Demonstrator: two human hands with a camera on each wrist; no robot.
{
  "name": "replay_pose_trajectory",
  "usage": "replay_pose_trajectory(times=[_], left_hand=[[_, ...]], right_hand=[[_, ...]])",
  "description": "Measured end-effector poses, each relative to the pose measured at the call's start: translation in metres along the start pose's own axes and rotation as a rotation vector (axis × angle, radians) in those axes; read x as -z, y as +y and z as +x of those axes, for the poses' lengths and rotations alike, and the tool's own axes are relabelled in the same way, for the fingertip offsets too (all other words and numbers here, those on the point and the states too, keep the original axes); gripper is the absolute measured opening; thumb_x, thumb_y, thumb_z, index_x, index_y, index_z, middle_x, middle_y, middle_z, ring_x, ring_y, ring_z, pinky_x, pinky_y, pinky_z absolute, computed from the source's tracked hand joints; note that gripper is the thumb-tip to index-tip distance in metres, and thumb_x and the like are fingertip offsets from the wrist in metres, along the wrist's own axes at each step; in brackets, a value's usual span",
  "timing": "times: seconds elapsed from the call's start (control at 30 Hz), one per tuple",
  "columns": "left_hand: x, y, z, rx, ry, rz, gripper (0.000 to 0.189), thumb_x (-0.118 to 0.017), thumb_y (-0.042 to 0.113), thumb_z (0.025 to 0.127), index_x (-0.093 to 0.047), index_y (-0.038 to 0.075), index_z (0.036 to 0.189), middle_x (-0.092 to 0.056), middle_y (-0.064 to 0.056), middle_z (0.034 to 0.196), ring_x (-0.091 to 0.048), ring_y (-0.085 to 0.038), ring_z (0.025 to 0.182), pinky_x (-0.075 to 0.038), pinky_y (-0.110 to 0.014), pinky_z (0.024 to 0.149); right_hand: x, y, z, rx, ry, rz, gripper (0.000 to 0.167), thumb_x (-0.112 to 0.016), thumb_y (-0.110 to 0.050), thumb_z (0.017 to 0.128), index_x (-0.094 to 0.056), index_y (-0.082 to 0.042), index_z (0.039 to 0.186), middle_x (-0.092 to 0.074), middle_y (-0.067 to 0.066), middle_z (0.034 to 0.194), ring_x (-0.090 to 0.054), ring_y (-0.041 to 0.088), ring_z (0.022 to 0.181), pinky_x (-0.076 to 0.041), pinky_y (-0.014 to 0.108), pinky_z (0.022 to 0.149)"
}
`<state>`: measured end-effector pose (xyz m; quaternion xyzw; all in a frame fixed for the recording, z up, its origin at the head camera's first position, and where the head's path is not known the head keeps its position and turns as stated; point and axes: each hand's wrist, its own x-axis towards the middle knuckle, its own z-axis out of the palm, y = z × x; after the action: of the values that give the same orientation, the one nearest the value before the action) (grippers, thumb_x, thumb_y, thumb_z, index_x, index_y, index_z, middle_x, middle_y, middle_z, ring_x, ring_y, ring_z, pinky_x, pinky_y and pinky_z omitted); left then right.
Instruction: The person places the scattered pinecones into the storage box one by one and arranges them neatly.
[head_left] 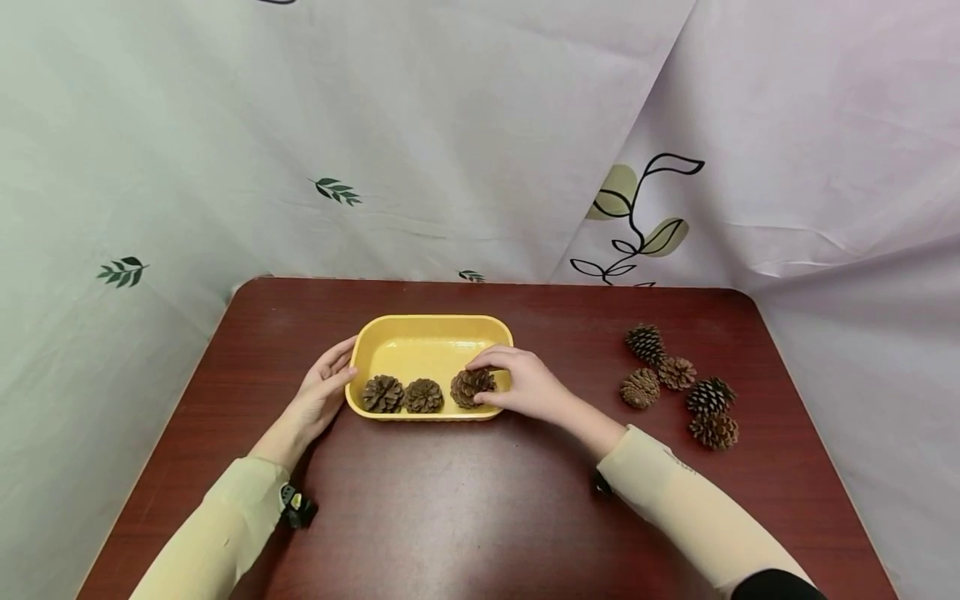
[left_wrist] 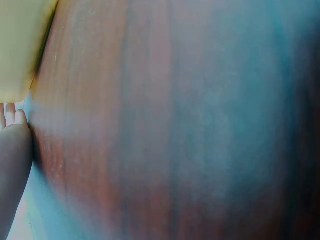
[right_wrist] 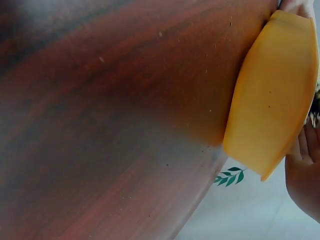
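Note:
Near the right end of the yellow tray [head_left: 430,327], my right hand [head_left: 525,385] pinches a brown pine cone [head_left: 468,388] between thumb and fingers, inside the rim. Two more pine cones, one at the left corner [head_left: 383,393] and another beside it [head_left: 423,396], lie along the tray's near wall. My left hand [head_left: 321,392] rests against the tray's left end, its fingers fairly straight along the outer wall and the thumb at the rim. In the right wrist view, the tray's side [right_wrist: 272,95] partly hides the right hand [right_wrist: 305,170] and its cone.
To the right on the dark red table [head_left: 450,508] lies a loose group of several pine cones [head_left: 677,373], some with pale-tipped scales. A pale cloth [head_left: 450,142] with leaf prints hangs behind and beside the table.

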<state>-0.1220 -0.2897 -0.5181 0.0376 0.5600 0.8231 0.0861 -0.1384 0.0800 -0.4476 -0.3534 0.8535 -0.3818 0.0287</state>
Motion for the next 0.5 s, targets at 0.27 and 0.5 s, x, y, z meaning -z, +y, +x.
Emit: replay_pose_trajectory(times=[0.27,0.5], left_hand=[[0.0,-0.001,0.001,-0.003,-0.004,0.002,0.049,-0.047,-0.008,0.107,-0.059,0.025,0.141,-0.067,0.013,0.139,-0.064,-0.001,0.126,-0.053,-0.018,0.104],[0.0,-0.001,0.001,0.004,-0.008,0.009,0.049,-0.047,-0.007,0.107,-0.059,0.026,0.141,-0.067,0.015,0.139,-0.064,0.0,0.126,-0.053,-0.017,0.103]], right_hand=[[-0.001,0.0,0.011,0.024,-0.146,-0.1,0.038,-0.088,-0.022,0.087,-0.077,-0.01,0.121,-0.076,0.005,0.125,-0.07,0.023,0.121,-0.054,0.039,0.11],[-0.007,-0.002,0.02,0.038,-0.243,-0.199,0.035,-0.087,-0.024,0.089,-0.078,-0.011,0.12,-0.076,0.004,0.124,-0.07,0.022,0.12,-0.054,0.038,0.109]])
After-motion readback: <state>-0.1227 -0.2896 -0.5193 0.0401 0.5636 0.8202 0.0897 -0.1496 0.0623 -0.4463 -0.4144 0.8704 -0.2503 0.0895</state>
